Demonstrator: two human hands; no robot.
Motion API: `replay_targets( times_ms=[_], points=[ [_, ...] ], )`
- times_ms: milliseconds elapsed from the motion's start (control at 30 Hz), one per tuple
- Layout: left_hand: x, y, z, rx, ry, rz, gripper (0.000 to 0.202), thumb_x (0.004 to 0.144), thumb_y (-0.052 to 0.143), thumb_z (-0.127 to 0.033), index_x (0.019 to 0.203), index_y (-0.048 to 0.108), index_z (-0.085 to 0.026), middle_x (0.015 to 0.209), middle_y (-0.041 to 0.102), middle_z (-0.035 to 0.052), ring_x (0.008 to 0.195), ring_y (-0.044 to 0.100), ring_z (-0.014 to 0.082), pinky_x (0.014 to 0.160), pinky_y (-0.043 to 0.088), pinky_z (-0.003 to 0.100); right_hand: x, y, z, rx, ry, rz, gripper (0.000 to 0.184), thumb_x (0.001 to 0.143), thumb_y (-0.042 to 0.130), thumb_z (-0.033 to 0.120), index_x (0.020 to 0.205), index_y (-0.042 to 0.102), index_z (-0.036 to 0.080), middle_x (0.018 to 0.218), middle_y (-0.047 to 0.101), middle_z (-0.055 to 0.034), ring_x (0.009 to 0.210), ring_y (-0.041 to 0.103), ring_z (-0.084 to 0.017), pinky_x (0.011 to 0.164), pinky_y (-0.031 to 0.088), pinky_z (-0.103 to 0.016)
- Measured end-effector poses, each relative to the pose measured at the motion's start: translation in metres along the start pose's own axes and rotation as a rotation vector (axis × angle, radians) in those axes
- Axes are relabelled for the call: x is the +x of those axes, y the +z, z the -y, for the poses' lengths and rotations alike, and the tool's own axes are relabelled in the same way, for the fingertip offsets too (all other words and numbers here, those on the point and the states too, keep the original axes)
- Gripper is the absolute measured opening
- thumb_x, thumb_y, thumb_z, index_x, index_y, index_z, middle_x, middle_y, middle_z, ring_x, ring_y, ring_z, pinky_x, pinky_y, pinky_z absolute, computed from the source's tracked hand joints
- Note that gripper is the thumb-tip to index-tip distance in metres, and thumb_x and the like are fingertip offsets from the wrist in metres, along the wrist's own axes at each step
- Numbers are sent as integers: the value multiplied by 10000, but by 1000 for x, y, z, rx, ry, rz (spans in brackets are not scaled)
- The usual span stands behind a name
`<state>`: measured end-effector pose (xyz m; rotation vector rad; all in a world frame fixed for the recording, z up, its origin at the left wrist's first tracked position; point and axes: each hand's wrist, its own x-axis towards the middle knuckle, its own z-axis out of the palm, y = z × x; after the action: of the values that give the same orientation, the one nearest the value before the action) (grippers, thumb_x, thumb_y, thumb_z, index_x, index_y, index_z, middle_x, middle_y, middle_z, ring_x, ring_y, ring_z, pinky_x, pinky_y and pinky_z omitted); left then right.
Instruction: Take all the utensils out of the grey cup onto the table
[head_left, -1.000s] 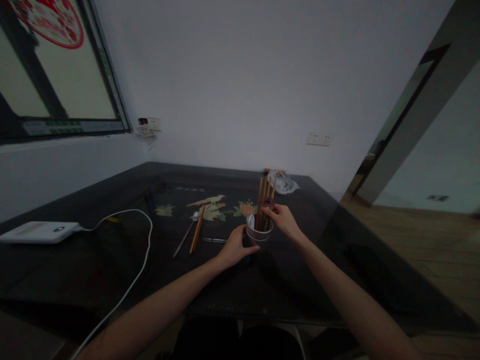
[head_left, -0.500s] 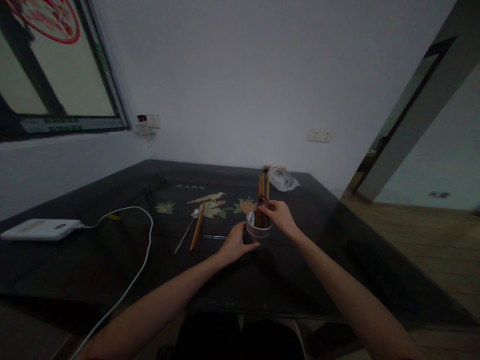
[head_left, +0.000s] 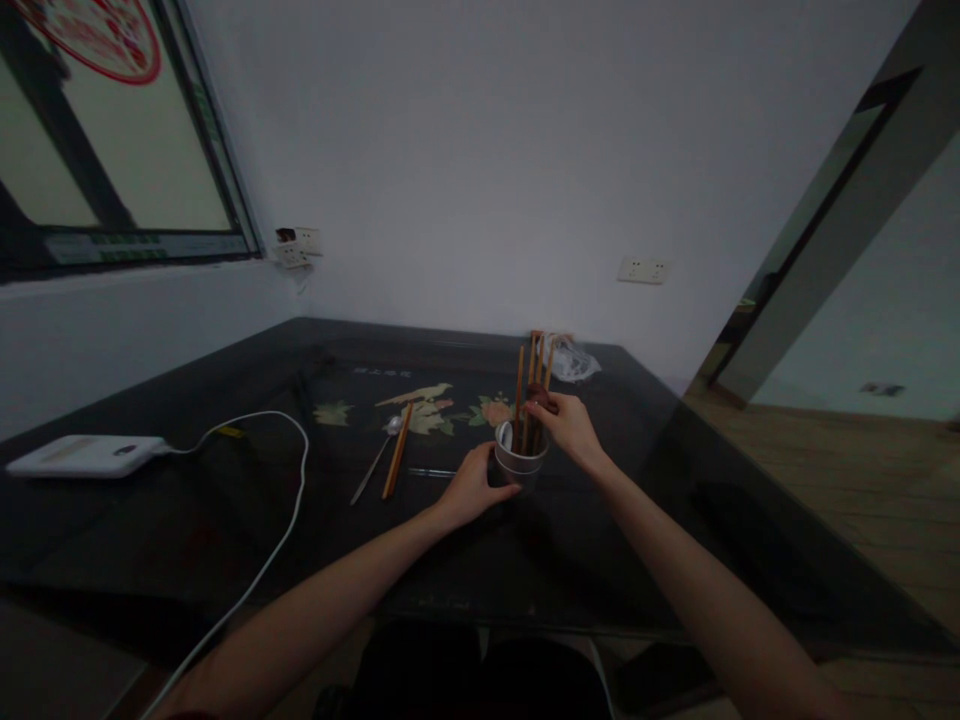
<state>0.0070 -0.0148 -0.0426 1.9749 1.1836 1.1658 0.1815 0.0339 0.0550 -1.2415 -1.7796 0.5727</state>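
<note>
A small white cup [head_left: 520,466] stands upright on the dark glass-topped table [head_left: 225,540]. My left hand [head_left: 469,489] is wrapped around the cup's left side. Several brown chopsticks [head_left: 534,385] stand in the cup, and my right hand [head_left: 571,427] pinches them just above the rim. A white spoon end shows inside the cup. To the left, on the table, lie a pair of orange chopsticks [head_left: 396,464] and a metal spoon [head_left: 374,464].
A white power bank [head_left: 84,455] with a white cable [head_left: 279,540] lies at the left. A crumpled clear plastic bag [head_left: 574,361] sits at the table's far edge. Wall sockets, a window at left and a doorway at right surround the table.
My right hand has lifted slightly with the chopsticks, which now stand higher and more spread in the cup. My left hand stays on the cup.
</note>
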Motion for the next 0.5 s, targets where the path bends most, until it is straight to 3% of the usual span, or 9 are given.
replay_targets(
  times_ms=[167,333,500],
  points=[
    [0,-1,1,29,-1,-8,635,640,745,-390,1170,490,-152,1154,559,122,1073,515,265,921,404,394,6,-22,26,73,-60,-55,226,762,587,319,770,676,112,763,710,-99,725,661,-216,653,502,-300],
    [-1,0,2,25,-5,3,629,641,746,-393,1168,497,-156,1156,560,118,1070,518,258,920,404,401,12,-45,78,197,-187,-96,275,777,597,348,856,677,96,852,708,-114,805,667,-214,729,523,-343],
    [0,0,1,16,-32,17,628,623,758,-381,1151,507,-151,1138,568,127,1069,522,273,918,403,422,9,-35,133,328,-317,-15,263,810,570,321,886,670,89,874,695,-96,812,664,-178,752,524,-323]
  ],
)
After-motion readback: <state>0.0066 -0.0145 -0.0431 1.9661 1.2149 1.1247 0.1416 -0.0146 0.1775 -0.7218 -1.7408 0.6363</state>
